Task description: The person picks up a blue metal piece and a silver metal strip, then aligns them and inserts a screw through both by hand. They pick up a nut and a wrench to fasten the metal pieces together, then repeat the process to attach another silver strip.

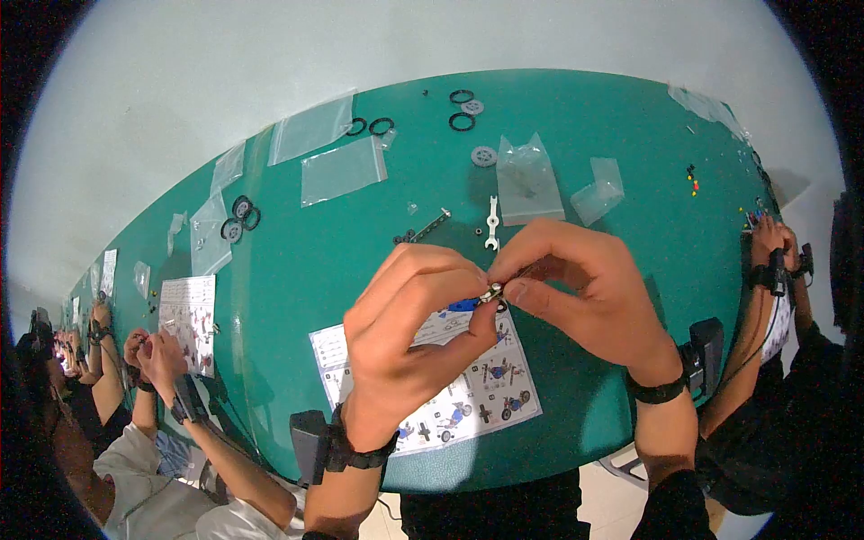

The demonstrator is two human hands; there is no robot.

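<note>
My left hand (418, 328) is closed, with its thumb and fingertips pinching a small model part that has a blue piece (463, 305) and a silver metal end (491, 292). My right hand (576, 292) meets it from the other side, thumb and index finger closed at the silver end. Fingertips hide most of the part. Beneath both hands lies a printed instruction sheet (513, 400) with pictures of a motorbike model. Just beyond my fingertips are a white plastic wrench (492, 223) and a dark strip with holes (427, 227).
Clear plastic bags (529, 180) lie on the green table (594, 117). Farther back are black tyres (462, 121) and grey wheel discs (484, 157). Co-workers' hands (162, 358) work at the left, others' hands (772, 243) at the right, near small coloured pieces (694, 184).
</note>
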